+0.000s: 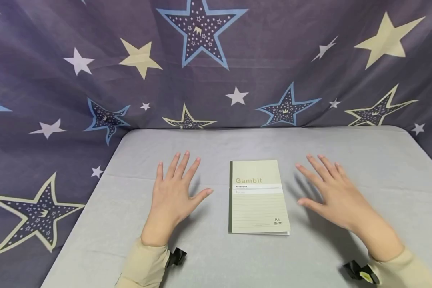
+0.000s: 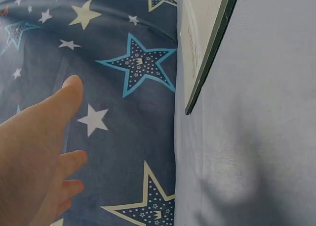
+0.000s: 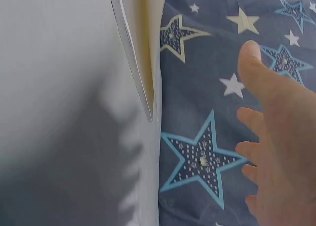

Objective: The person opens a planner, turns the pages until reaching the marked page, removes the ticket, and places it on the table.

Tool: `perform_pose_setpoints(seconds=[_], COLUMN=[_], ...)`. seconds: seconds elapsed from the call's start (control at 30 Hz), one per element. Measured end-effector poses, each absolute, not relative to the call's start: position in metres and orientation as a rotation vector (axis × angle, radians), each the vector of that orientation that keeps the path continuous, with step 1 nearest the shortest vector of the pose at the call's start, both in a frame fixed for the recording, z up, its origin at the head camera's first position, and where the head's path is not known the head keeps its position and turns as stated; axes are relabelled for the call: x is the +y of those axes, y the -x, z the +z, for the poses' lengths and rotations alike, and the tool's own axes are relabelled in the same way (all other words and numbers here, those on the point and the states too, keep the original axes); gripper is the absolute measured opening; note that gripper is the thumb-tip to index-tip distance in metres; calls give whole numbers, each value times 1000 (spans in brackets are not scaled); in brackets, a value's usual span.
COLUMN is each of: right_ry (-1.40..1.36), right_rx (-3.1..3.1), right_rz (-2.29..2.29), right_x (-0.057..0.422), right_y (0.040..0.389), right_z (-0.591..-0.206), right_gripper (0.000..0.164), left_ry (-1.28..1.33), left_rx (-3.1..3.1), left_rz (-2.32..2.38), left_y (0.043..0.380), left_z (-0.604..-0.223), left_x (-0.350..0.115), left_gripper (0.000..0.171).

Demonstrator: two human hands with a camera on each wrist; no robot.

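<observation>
A closed notebook [image 1: 258, 212] with a pale green cover, a dark green spine and the word Gambit lies on the table between the two hands. To its left, the left hand [image 1: 174, 196] hovers palm down with fingers spread, its thumb toward the spine. On the other side the right hand [image 1: 333, 196] is held likewise, fingers spread and thumb pointing at the notebook. Neither hand touches it. The left wrist view shows the notebook's dark spine [image 2: 213, 53] beyond the left thumb; in the right wrist view its page edge [image 3: 133, 53] shows.
A light grey cloth covers the table [image 1: 201, 260]. Behind it and along the left hangs a dark curtain [image 1: 209, 88] printed with stars. Black camera mounts sit on both wrists, at the cuffs of beige sleeves [image 1: 144, 264]. Shadows of the hands fall on the cloth.
</observation>
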State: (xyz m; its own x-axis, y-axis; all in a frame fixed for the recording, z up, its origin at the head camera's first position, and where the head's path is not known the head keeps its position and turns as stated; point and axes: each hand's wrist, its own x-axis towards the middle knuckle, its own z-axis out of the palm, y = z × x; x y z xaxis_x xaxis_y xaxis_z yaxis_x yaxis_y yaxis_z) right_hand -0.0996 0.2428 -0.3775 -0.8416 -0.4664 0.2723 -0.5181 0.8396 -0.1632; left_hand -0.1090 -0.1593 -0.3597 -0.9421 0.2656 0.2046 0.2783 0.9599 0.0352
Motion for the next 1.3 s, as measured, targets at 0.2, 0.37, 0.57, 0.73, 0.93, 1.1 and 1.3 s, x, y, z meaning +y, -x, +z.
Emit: perform_pose_setpoints(seconds=[0.2, 0.37, 0.57, 0.73, 0.93, 1.1, 1.3], right_ry=[-845, -896, -969, -1005, -1038, -1013, -976], right_rx=[-2812, -2834, -2873, -2944, -3013, -3029, -2986], right_rz=[358, 408, 468, 524, 561, 527, 509], right_x=[230, 221, 212, 207, 204, 202, 201], right_y=[94, 88, 82, 78, 74, 75, 75], right_z=[-382, -384, -386, -386, -391, -393, -392], right_gripper=[85, 86, 90, 92, 96, 93, 84], left_ry=[417, 428, 432, 441, 453, 452, 448], left_rx=[-2928, -2919, -2916, -2918, -2929, -2932, -2931], left_rz=[-86, -83, -82, -88, -93, -93, -95], left_y=[110, 110, 110, 111, 112, 112, 112], left_z=[-361, -361, -362, -363, -364, -365, -365], left_x=[-159, -159, -158, -157, -157, -158, -159], left_gripper=[87, 87, 86, 85, 85, 84, 83])
